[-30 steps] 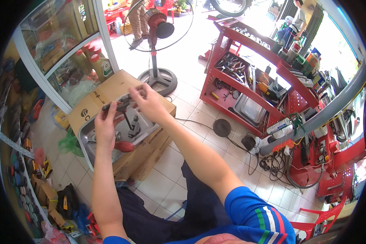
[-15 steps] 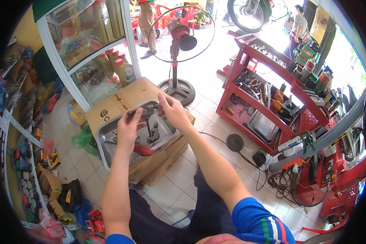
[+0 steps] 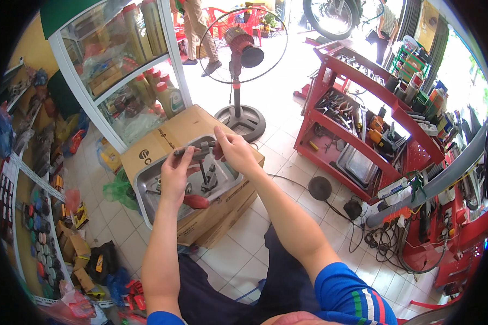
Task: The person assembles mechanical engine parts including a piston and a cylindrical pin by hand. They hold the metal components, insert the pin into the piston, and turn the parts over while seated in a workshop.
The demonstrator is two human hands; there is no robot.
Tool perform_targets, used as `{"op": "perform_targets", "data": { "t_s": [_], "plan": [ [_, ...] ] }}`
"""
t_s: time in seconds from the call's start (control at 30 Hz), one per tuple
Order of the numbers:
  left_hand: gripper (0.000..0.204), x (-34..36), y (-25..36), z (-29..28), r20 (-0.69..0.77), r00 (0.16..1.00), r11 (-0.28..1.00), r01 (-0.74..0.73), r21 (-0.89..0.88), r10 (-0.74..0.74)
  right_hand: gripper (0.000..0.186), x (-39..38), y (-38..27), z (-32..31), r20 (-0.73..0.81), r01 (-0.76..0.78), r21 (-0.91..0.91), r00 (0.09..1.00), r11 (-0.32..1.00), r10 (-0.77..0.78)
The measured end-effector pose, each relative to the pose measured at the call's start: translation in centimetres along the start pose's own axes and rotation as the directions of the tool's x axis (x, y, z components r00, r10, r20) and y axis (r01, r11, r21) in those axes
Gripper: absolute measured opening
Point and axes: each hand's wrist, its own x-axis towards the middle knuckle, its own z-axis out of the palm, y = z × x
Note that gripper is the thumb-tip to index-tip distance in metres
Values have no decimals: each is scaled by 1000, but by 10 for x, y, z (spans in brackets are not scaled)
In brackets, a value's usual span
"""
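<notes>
Both hands are over a shallow metal tray [image 3: 143, 208], closed around a dark metal part [image 3: 205, 147] that spans the gap between them. My left hand [image 3: 174, 176] grips its left end between thumb and fingers. At the other end, the fingers of my right hand [image 3: 234, 151] pinch it. The exact kind of part is too small to make out. In the tray below lie a grey metal part [image 3: 209, 180] with a dark rod and other small pieces. A red handle [image 3: 196, 202] rests at the tray's near rim, beside my left wrist.
The tray stands on a cardboard box [image 3: 165, 132]. Beyond it is a pedestal fan [image 3: 236, 111], and a glass cabinet [image 3: 106, 70] stands left. To the right is a red tool cart [image 3: 309, 132]. Cables [image 3: 382, 238] lie on the floor, and shelves [image 3: 24, 173] line the left.
The view has shifted slightly, so most things sit a little further right. My hands keep their hold on the dark metal part. Two people in the background have moved.
</notes>
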Motion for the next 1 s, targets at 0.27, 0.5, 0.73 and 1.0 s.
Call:
{"op": "perform_targets", "data": {
  "t_s": [0.27,0.5,0.73,1.0],
  "plan": [
    [29,3,-1,6,-70,997,1000,17,-3,-17,41,-1,11,8,-68,396,-65,914,916,-400],
    [27,1,-3,6,-5,1000,1000,-1,-17,0,46,-4,-5,-3,5,26,-68,1000,997,-25],
    [31,4,-4,2,-83,997,1000,2,-9,-3,37,-6,0,3,23,311,-64,950,948,-310],
    [31,-3,5,8,-24,1000,1000,3,7,-3,40,-1,1,-2,23,53,-30,998,998,-52]
  ]
}}
